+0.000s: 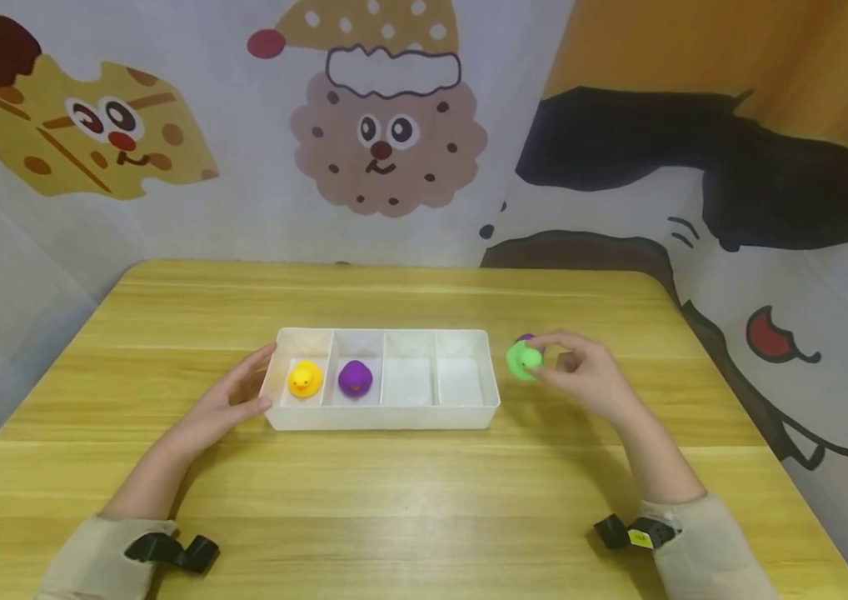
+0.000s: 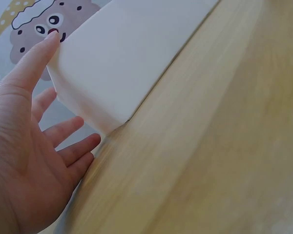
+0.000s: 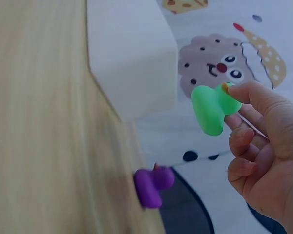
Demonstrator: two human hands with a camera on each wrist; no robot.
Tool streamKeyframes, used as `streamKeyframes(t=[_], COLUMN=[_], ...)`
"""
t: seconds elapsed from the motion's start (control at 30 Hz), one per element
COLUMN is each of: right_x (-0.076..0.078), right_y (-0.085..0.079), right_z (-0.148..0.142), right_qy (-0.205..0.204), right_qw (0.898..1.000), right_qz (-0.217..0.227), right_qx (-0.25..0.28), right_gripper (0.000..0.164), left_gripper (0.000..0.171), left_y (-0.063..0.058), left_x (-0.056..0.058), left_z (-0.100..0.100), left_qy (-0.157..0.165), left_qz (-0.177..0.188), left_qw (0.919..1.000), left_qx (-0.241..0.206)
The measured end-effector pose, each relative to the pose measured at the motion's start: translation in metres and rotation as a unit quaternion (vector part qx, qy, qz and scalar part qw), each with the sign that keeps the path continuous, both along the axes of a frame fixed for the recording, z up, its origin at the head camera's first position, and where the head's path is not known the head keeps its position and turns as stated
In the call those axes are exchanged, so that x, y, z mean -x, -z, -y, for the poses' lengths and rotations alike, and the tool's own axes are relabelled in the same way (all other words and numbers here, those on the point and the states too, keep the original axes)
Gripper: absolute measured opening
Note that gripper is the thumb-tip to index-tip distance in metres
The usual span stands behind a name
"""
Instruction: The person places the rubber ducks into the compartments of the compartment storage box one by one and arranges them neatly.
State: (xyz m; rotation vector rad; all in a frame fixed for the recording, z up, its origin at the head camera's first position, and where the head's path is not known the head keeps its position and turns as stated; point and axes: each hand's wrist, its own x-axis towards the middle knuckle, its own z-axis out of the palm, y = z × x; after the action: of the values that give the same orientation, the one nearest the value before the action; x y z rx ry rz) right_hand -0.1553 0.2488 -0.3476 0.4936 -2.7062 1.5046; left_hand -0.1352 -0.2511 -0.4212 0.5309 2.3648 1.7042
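A white divided box [image 1: 386,418] stands on the table. Inside it, a yellow rubber duck [image 1: 306,379] sits in the leftmost compartment, and a purple rubber duck [image 1: 355,379] occupies the one beside it. My left hand [image 1: 225,404] rests its spread, fairly straight fingers against the box's left end. Just beyond the right end, my right hand [image 1: 585,371] pinches a green rubber duck [image 3: 207,111] between thumb and fingers, held above the table. Another purple duck [image 3: 149,187] lies on the table below, mostly hidden by the green duck in the head view.
The two right compartments of the box show bare floors. Under everything is a wood-grain table [image 1: 394,508], backed by a cartoon-printed curtain [image 1: 244,233]. Each wrist carries a black strapped camera.
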Motion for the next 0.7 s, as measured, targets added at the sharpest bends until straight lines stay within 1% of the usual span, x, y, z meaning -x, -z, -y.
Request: streamKeyframes(t=[0.17, 0.3, 0.57, 0.7], right_x=[-0.001, -0.001, 0.002, 0.002], right_y=[-0.008, -0.014, -0.017, -0.018], right_z=[0.009, 0.019, 0.041, 0.051], right_qy=[-0.004, -0.016, -0.055, -0.067], right_qw=[1.0, 1.0, 0.996, 0.994], right_qz=[-0.008, -0.018, -0.062, -0.066], right_qx=[-0.003, 0.012, 0.04, 0.05], right_gripper=[0.032, 0.031, 0.031, 0.032], left_gripper=[0.071, 0.071, 0.071, 0.071], left_y=[-0.001, -0.001, -0.002, -0.001], left_x=[0.0, 0.001, 0.0, 0.001], left_z=[0.0, 0.001, 0.0, 0.0], left_qy=[-0.002, -0.004, -0.001, 0.0], left_qz=[0.004, 0.004, 0.001, 0.002], left_qw=[1.0, 1.0, 1.0, 1.0], left_qx=[0.004, 0.004, 0.001, 0.002])
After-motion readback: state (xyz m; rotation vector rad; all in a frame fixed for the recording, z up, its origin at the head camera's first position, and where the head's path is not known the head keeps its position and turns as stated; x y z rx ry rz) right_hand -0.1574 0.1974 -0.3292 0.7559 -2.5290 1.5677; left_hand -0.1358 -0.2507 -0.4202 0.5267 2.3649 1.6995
